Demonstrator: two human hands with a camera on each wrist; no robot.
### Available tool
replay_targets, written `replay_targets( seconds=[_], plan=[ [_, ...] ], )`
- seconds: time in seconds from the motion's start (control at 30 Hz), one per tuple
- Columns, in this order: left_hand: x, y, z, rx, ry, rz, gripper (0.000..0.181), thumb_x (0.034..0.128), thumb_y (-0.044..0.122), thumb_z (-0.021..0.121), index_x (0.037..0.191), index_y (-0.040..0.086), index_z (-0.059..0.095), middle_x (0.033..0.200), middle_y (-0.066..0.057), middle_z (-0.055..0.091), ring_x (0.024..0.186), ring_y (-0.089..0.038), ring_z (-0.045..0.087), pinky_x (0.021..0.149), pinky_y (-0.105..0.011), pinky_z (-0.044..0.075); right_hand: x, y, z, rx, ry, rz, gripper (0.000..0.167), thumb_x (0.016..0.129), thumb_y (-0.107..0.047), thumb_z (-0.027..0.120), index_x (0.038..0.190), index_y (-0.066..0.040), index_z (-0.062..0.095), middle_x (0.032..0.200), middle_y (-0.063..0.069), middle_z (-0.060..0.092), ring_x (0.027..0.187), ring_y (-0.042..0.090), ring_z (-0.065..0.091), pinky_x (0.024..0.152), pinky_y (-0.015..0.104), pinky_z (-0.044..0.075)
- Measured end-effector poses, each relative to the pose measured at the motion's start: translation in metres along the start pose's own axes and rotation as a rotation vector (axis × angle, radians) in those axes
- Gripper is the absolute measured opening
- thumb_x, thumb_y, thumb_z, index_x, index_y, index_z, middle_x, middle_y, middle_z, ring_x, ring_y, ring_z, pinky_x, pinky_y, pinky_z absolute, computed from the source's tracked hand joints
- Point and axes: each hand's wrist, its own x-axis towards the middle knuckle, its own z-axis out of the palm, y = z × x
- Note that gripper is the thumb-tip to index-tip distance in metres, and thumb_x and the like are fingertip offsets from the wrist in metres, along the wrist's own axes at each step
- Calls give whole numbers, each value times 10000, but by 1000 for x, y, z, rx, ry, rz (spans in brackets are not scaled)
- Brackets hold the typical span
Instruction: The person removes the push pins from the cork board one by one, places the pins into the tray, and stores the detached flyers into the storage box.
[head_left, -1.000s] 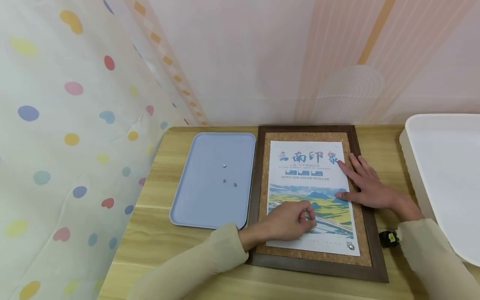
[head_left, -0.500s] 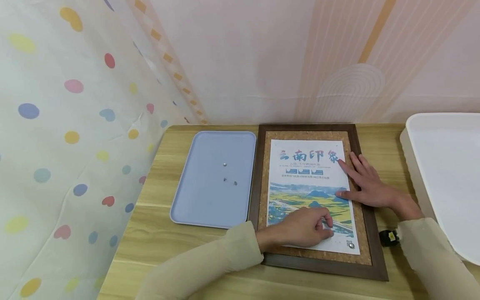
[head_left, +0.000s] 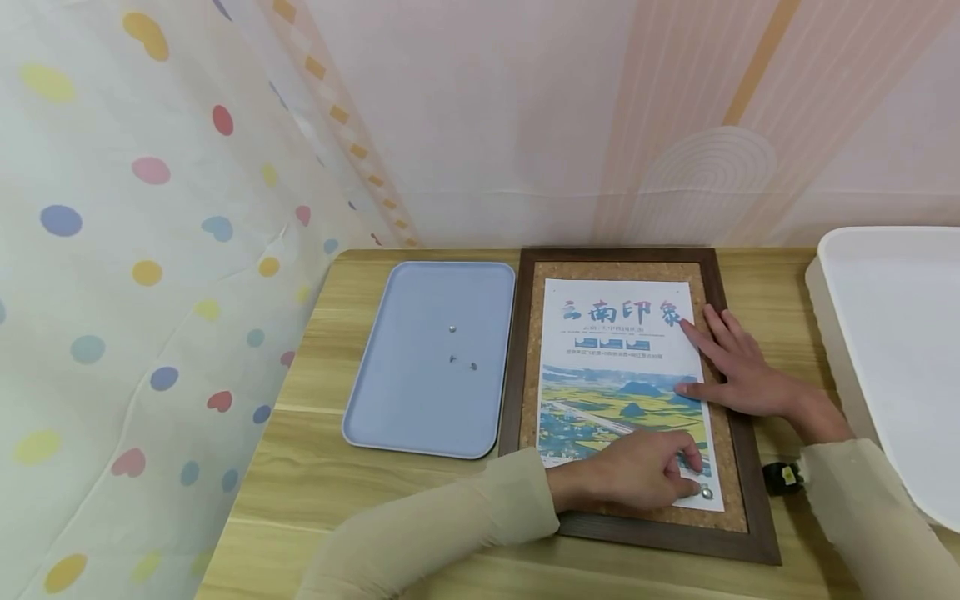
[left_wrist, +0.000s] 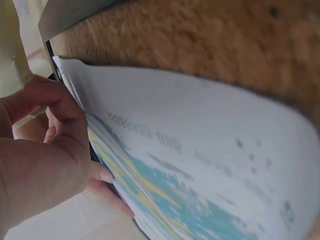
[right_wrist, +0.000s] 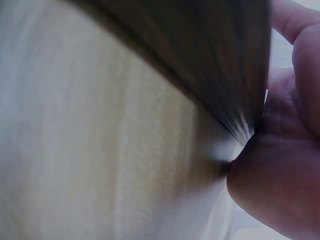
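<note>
Wooden table [head_left: 315, 492]; left hand [head_left: 647, 473] curled over poster [head_left: 611, 354], right hand [head_left: 742, 375] spread.

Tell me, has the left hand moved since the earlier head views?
Yes. Against the dark frame, the left hand has moved rightward and slightly down the picture, nearing the silver pin on the sheet.

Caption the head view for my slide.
A poster on a framed corkboard: left hand beside the silver pin near the poster's lower-right corner, right hand spread across its right edge.
</note>
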Motion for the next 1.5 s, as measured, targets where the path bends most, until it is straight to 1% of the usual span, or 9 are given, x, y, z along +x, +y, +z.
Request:
replay_targets(
  seconds=[0.13,0.4,0.6,0.73,0.97,1.13,1.27,1.5],
  plan=[
    [3,3,4,12,0,-7,152,997,241,613,1143,209,591,743,115,609,615,-11,585,596,-156,460,0,0,0,-4,4,-7,1000,884,-406,703,1591,-72,80,1604,263,-196,1451,448,-256,1060,750,-70],
    [9,6,6,116,3,-35,169,997,288,609,1160,245,596,755,141,602,638,18,568,608,-142,444,1,1,2,-15,7,-11,996,885,-398,705,1591,-73,82,1602,275,-186,1452,453,-250,1062,747,-66],
    [14,7,6,190,-7,-5,181,998,297,606,1172,250,595,780,157,600,645,42,556,608,-127,431,2,2,2,-16,10,-14,1003,881,-402,708,1592,-80,78,1601,278,-185,1452,454,-249,1063,745,-68],
    [16,7,6,210,-24,-1,168,1001,289,602,1165,255,605,791,153,603,647,39,554,601,-132,429,3,2,2,-18,11,-15,1003,881,-403,707,1593,-83,76,1602,276,-184,1453,453,-245,1062,746,-65],
    [18,8,5,250,-51,-21,126,1003,301,595,1123,268,620,792,150,619,633,29,558,579,-150,429,1,2,2,-9,13,-15,991,888,-401,701,1593,-83,81,1605,261,-193,1454,441,-256,1062,745,-74],
    [18,10,5,262,-55,-27,116,1004,308,593,1112,279,624,793,153,611,635,25,554,572,-155,426,1,3,2,-1,14,-9,993,887,-403,700,1593,-83,79,1606,258,-195,1452,443,-258,1063,742,-80],
    [19,10,6,280,-53,-29,100,1004,310,592,1095,293,630,791,157,607,644,30,549,574,-156,423,0,3,2,-6,22,-21,999,882,-397,709,1590,-72,85,1603,276,-180,1452,462,-242,1059,747,-72],
    [20,10,8,318,-42,-25,56,999,312,599,1021,302,650,775,165,597,635,32,539,561,-159,417,2,3,2,-12,24,-30,1006,881,-399,714,1593,-84,76,1603,280,-174,1453,460,-240,1061,747,-66]
  ],
)
